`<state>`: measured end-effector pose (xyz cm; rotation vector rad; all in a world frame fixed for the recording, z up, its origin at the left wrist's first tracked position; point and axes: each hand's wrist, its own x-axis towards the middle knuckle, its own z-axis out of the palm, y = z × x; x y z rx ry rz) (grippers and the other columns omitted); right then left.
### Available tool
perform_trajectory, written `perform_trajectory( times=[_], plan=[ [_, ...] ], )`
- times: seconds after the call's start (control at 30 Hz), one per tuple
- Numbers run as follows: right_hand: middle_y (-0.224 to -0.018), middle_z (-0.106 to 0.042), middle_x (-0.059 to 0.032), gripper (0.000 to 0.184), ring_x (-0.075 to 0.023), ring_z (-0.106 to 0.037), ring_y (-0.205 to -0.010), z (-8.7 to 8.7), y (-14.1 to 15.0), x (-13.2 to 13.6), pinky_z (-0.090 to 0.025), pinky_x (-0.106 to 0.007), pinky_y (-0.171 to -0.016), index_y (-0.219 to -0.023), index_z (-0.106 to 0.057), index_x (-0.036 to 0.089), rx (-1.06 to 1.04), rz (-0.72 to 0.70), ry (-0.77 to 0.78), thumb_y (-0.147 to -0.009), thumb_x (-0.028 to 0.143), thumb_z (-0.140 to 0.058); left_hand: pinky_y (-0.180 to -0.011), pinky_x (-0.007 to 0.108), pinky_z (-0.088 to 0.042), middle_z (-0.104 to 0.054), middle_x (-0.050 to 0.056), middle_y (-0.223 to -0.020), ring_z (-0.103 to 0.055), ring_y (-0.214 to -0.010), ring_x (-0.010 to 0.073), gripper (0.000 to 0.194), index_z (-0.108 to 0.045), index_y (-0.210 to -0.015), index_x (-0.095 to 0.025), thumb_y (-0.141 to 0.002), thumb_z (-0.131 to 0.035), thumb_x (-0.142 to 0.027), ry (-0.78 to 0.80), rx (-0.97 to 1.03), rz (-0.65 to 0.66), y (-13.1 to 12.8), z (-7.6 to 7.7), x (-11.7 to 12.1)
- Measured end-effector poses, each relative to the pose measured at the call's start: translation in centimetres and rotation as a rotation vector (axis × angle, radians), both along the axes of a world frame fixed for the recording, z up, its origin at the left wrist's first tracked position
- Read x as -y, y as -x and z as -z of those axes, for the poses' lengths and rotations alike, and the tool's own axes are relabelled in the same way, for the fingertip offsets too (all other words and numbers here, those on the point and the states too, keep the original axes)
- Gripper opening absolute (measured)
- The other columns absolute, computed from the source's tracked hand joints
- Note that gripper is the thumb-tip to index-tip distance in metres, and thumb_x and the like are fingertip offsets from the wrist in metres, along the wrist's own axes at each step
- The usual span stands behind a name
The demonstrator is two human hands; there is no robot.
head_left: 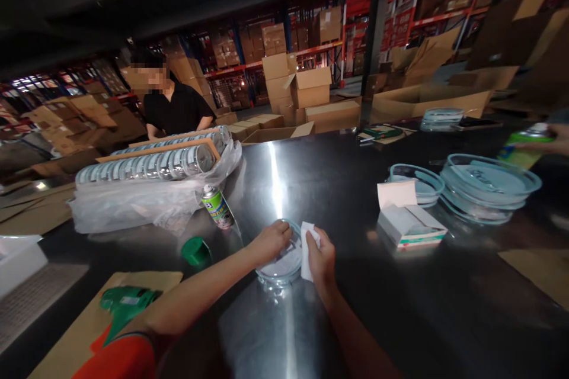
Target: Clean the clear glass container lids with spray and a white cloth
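A round clear glass dish [279, 272] with a whitish inside rests on the dark metal table in front of me. My left hand [273, 241] is over the dish near its far rim, fingers curled together; what they hold, if anything, is hidden. At the dish's right side my right hand [322, 253] grips a folded white wipe [306, 251], upright against the rim. To the left of the dish stand a green spray can [217, 207] and a green cap [195, 251].
Wrapped rows of glass containers [146, 166] lie back left, a person [175, 103] behind them. A green heat gun [127, 305] rests on cardboard front left. Right are a white tissue box [411, 226] and stacked glass dishes [484, 213]; another person's hand [560, 141] holds a can.
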<state>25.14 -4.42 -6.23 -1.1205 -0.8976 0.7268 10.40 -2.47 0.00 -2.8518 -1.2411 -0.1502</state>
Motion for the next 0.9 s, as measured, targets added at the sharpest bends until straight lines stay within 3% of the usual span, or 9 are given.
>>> perform_trajectory(
  times=[0.17, 0.37, 0.67, 0.9],
  plan=[
    [-0.087, -0.07, -0.0089, 0.035, -0.0244, -0.063, -0.082, -0.22, 0.03, 0.14, -0.05, -0.037, -0.078, -0.087, -0.069, 0.016, 0.013, 0.006, -0.004, -0.071, 0.045, -0.057, -0.081, 0.036, -0.049, -0.059, 0.005, -0.101, -0.057, -0.097, 0.0194, 0.009, -0.058, -0.097, -0.013, -0.09, -0.053, -0.016, -0.006, -0.022, -0.015, 0.14, 0.01, 0.17],
    [-0.088, -0.07, -0.0083, 0.035, -0.0239, -0.063, -0.083, -0.51, 0.08, 0.35, -0.05, -0.036, -0.077, -0.088, -0.07, 0.017, 0.022, -0.003, -0.004, -0.071, 0.044, -0.056, -0.084, 0.03, -0.045, -0.058, 0.007, -0.1, -0.053, -0.095, 0.0179, 0.016, -0.057, -0.095, -0.013, -0.091, -0.042, -0.008, 0.006, -0.01, -0.022, 0.22, 0.19, 0.16],
    [-0.088, -0.071, -0.0085, 0.034, -0.0239, -0.063, -0.084, -0.58, 0.03, 0.42, -0.049, -0.037, -0.08, -0.086, -0.07, 0.017, 0.029, -0.001, -0.004, -0.071, 0.045, -0.057, -0.077, 0.027, -0.046, -0.061, 0.007, -0.094, -0.056, -0.086, 0.0162, 0.021, -0.059, -0.092, -0.014, -0.094, -0.038, -0.014, -0.001, 0.084, -0.062, 0.82, 0.01, -0.01],
    [-0.088, -0.07, -0.0079, 0.033, -0.0238, -0.063, -0.083, -0.61, 0.03, 0.42, -0.049, -0.036, -0.079, -0.086, -0.07, 0.017, 0.033, 0.001, -0.003, -0.071, 0.044, -0.057, -0.08, 0.033, -0.05, -0.063, 0.004, -0.093, -0.06, -0.09, 0.0165, 0.011, -0.061, -0.091, -0.013, -0.092, -0.051, -0.016, -0.023, 0.066, -0.045, 0.8, 0.42, -0.01]
  ],
)
